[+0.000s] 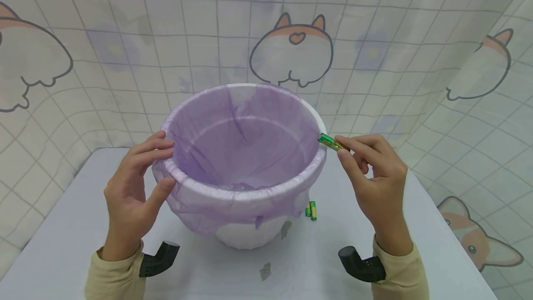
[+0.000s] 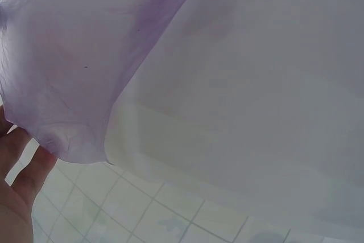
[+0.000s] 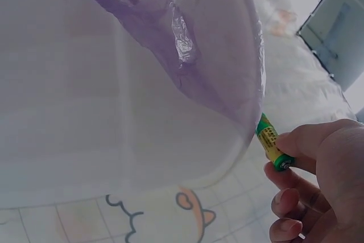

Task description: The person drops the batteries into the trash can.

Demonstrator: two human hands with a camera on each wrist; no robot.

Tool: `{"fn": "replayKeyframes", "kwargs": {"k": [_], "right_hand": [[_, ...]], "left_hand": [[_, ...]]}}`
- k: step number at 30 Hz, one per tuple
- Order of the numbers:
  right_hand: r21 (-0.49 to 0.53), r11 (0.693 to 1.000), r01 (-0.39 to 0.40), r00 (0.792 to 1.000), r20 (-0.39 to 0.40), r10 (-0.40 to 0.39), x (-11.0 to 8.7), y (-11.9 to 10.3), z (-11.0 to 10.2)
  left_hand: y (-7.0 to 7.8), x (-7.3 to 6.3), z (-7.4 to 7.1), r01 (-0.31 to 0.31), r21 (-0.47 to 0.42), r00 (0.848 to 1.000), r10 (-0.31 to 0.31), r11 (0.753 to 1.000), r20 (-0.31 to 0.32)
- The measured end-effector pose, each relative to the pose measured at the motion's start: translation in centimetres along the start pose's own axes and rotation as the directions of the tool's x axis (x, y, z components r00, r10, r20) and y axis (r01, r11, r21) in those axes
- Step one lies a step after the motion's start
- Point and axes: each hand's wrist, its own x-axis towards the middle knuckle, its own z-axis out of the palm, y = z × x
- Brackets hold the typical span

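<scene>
A white bin lined with a purple plastic bag stands in the middle of the table. At its left rim my left hand rests with slightly bent fingers spread against the bag-covered edge; the left wrist view shows those fingers touching the bag's outer side. Between thumb and index finger, my right hand pinches a green and yellow battery, its far end overlapping the bin's right rim. One flat end of the battery faces the right wrist camera. Two more batteries lie on the table, right of the bin.
The white table has grey worn patches in front of the bin. Behind and beside it hangs a checked curtain with cartoon dog prints. Black wrist devices sit on both beige sleeves.
</scene>
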Motion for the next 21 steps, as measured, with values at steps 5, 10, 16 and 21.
{"fn": "replayKeyframes", "kwargs": {"k": [5, 10, 16, 21], "right_hand": [[-0.01, 1.0, 0.017, 1.0, 0.017, -0.016, 0.13, -0.09, 0.22], [-0.04, 0.999, 0.032, 0.999, 0.039, -0.031, 0.24, -0.16, 0.38], [-0.045, 0.998, 0.035, 0.998, 0.048, -0.033, 0.37, -0.15, 0.52], [-0.048, 0.998, 0.046, 0.998, 0.05, -0.044, 0.53, -0.15, 0.67]], "left_hand": [[0.04, 0.01, 0.04, 0.001, -0.003, 1.0, -0.001, 1.0, 0.0], [0.02, -0.01, 0.0, -0.004, 0.002, 1.0, 0.004, 1.0, 0.004], [-0.08, -0.09, -0.13, 0.004, 0.016, 1.0, -0.005, 1.0, 0.004], [-0.14, -0.11, -0.1, 0.003, 0.006, 1.0, -0.003, 1.0, 0.001]]}}
